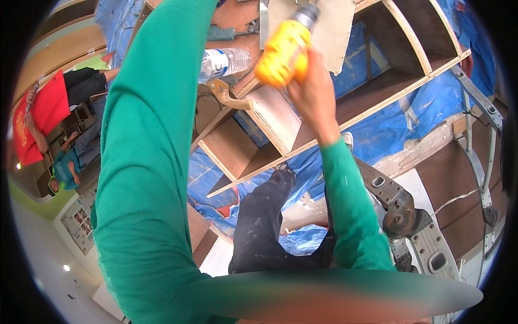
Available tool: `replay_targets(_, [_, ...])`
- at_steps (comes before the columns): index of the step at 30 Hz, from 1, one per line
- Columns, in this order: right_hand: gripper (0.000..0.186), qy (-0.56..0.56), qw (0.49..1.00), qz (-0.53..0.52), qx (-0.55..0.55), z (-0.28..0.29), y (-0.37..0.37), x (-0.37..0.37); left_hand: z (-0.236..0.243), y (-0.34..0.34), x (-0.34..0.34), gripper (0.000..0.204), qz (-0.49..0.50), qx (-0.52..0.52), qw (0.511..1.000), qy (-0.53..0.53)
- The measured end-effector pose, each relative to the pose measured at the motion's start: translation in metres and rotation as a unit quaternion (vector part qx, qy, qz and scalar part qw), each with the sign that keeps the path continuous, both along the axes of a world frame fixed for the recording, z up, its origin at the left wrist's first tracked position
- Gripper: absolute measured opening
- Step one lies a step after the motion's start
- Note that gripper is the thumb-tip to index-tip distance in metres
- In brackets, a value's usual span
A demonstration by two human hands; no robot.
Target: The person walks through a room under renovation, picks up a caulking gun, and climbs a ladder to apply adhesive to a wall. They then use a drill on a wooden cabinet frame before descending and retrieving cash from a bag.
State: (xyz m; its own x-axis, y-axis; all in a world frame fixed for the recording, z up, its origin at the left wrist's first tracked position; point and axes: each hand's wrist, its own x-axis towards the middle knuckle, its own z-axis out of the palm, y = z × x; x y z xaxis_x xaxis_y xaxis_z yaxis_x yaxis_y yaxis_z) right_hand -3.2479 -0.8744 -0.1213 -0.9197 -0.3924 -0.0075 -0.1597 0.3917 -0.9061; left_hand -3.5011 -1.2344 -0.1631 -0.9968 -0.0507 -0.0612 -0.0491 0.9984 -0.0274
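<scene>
A yellow cordless drill [283, 51] with a dark nose is gripped in my right hand [317, 100]. It is slightly blurred and tilts up and to the right over a plywood shelf frame [386, 100] with square compartments and curved ribs. My left arm, in a green sleeve [148, 135], reaches up past the top edge, so the left hand is out of sight. Between the arm and the drill, a clear plastic water bottle [229, 61] lies on its side. Just below it is a curved wooden piece [227, 96].
Blue plastic sheeting [426, 116] lies under and around the frame. A folding metal ladder [402, 216] stands close on my right. A tool with a grey-green handle [221, 33] lies beyond the bottle. Two people, one in a red shirt [46, 116], are at far left.
</scene>
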Motion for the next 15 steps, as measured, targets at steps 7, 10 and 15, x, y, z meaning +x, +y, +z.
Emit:
replay_targets(7, [0.068,-0.226,0.972,0.014,0.054,0.08,0.139,0.136,-0.002,-0.003,-0.008,0.019,-0.023,-0.026,0.998,0.043])
replay_targets(10, [0.063,-0.245,0.964,0.053,0.086,0.109,0.169,0.155,0.028,0.017,0.022,0.017,-0.067,-0.049,0.996,0.027])
replay_targets(15, [0.061,-0.259,0.96,0.057,0.09,0.135,0.202,0.18,0.011,0.057,0.041,0.017,-0.115,-0.035,0.992,0.031])
